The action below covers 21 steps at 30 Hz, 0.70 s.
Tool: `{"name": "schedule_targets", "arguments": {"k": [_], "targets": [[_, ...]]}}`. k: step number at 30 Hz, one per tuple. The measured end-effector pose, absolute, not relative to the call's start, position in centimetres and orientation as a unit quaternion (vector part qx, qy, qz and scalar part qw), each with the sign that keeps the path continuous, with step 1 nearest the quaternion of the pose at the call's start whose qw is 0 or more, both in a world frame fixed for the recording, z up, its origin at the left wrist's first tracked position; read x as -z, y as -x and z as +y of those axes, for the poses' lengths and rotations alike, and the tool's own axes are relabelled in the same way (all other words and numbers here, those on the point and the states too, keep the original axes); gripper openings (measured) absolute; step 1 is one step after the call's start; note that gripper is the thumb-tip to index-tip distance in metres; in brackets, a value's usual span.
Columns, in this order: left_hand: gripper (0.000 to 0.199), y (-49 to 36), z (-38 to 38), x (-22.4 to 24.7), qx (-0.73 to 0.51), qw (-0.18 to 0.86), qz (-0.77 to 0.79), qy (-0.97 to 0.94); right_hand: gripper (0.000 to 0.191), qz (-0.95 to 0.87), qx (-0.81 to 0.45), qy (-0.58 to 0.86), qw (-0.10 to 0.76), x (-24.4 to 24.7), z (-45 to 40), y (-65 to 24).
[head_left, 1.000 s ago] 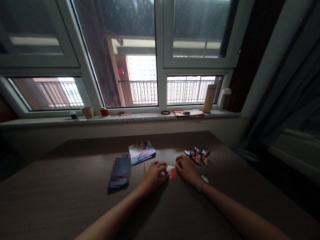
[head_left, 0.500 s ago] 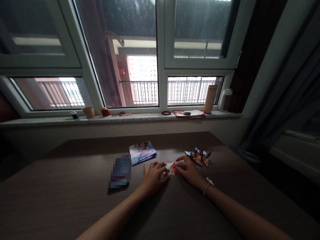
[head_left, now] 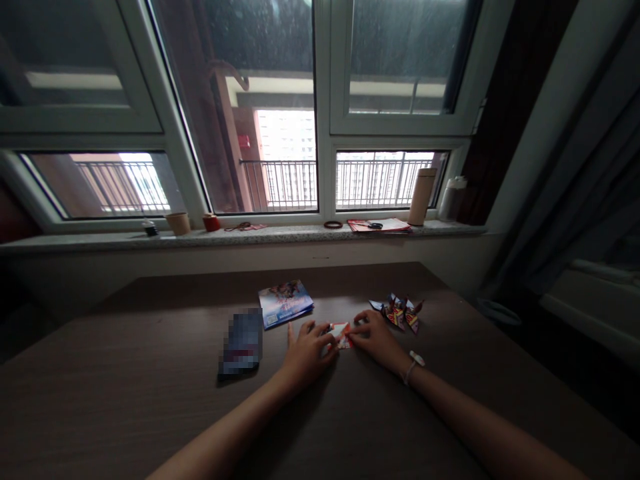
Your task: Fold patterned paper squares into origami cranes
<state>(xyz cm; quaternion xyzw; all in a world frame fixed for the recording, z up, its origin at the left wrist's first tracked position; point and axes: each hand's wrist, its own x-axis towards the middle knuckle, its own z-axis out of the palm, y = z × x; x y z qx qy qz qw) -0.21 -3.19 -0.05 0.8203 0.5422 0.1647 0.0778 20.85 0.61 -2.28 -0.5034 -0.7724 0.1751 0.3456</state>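
Observation:
Between my hands a small piece of red-and-white patterned paper (head_left: 341, 335) lies on the table, its edges partly covered by my fingers. My left hand (head_left: 307, 350) holds the paper's left side with thumb and fingertips, the little finger sticking out. At the right edge, the thumb and forefinger of my right hand (head_left: 376, 339) pinch the paper; a pale bracelet circles that wrist. Just beyond the right hand sits a cluster of folded, colourful pointed paper pieces (head_left: 397, 312).
On the brown table (head_left: 125, 373), a blue printed booklet (head_left: 286, 304) lies beyond my left hand, and a blurred-out dark flat object (head_left: 241, 343) is left of it. The windowsill (head_left: 290, 235) carries a tan flask (head_left: 421, 197), a cup (head_left: 178, 224), scissors on papers (head_left: 385, 226) and a red spool (head_left: 211, 223).
My right hand has shifted very slightly left against the paper. My left hand keeps nearly the same place, and the other table items stay put.

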Motion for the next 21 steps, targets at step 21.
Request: {"name": "schedule_targets", "arguments": {"k": [21], "targets": [[0.017,0.25,-3.08,0.16,-0.163,0.08,0.542,-0.821,0.025,-0.777,-0.076,0.545,0.306,2.08,1.15,-20.53]]}}
